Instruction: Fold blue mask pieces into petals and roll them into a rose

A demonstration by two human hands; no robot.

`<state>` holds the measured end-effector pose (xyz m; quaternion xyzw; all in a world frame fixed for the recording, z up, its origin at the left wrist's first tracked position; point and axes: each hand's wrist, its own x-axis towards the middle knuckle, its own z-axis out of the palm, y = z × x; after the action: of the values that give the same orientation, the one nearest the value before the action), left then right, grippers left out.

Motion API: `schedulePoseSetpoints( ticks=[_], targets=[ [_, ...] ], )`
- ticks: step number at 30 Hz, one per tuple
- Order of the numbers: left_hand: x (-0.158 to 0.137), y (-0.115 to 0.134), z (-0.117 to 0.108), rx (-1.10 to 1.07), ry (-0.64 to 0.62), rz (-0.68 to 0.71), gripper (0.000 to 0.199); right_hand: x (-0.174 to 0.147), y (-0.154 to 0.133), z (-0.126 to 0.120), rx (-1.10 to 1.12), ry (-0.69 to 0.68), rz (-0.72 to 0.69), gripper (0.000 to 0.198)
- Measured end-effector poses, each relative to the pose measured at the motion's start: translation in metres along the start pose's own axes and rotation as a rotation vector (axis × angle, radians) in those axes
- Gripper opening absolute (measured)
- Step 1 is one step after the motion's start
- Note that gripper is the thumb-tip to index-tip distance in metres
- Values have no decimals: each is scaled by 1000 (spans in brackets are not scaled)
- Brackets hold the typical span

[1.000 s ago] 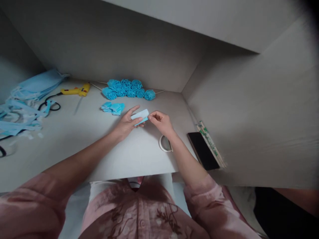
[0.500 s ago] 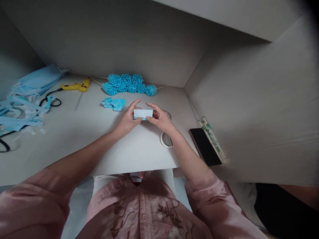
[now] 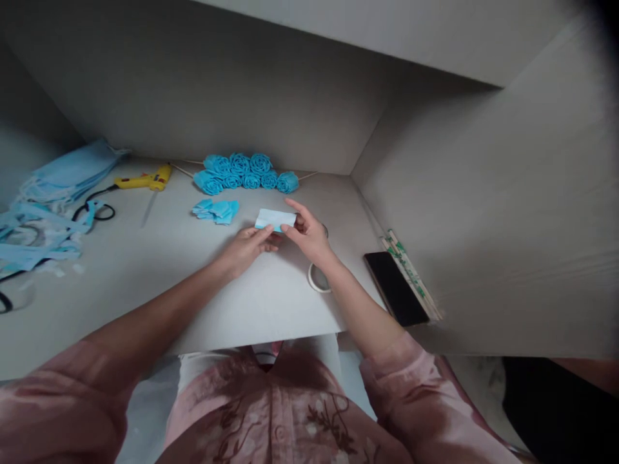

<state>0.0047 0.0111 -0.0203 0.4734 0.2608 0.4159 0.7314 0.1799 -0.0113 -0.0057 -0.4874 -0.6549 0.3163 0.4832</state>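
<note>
Between my hands is a small rectangular piece of pale blue mask fabric (image 3: 275, 219), with a brighter blue strip along its lower edge. My left hand (image 3: 250, 248) pinches the lower left of it, thumb on top and fingers underneath. My right hand (image 3: 309, 235) grips the right end with the thumb in front, while its index finger stretches up past the piece. Just beyond my left hand lies a small heap of cut blue pieces (image 3: 216, 211). A roll of white tape (image 3: 319, 278) lies under my right forearm, which partly hides it.
Several blue fabric roses (image 3: 242, 173) on sticks lie along the back wall. A yellow glue gun (image 3: 144, 178), stacked blue masks (image 3: 72, 171) and tangled mask scraps (image 3: 33, 241) occupy the left. At right, a black phone (image 3: 395, 287) lies beside thin wooden sticks (image 3: 413, 274).
My left hand has shifted down, its index finger lowered from above the fabric piece to beneath it. The piece now tilts, showing more of its face. The view has turned slightly.
</note>
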Motion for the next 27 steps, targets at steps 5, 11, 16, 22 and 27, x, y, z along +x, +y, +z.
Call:
schedulePoseSetpoints(
  ticks=[5,11,16,22,27],
  targets=[
    [1,9,-2,-35,37,-7,33,0,-5,-8,-62,18,-33,51],
    [2,12,-5,-74,104,-33,25,2,-5,-23,-331,23,-250,66],
    [3,11,-7,-110,131,-51,24,1,-4,-21,-511,-103,-380,72],
    [3,12,-5,-113,144,-60,31,1,-2,-16,-477,-137,-418,65],
    [3,11,-3,-27,125,-45,36,2,2,-16,-99,-38,-89,48]
  ],
)
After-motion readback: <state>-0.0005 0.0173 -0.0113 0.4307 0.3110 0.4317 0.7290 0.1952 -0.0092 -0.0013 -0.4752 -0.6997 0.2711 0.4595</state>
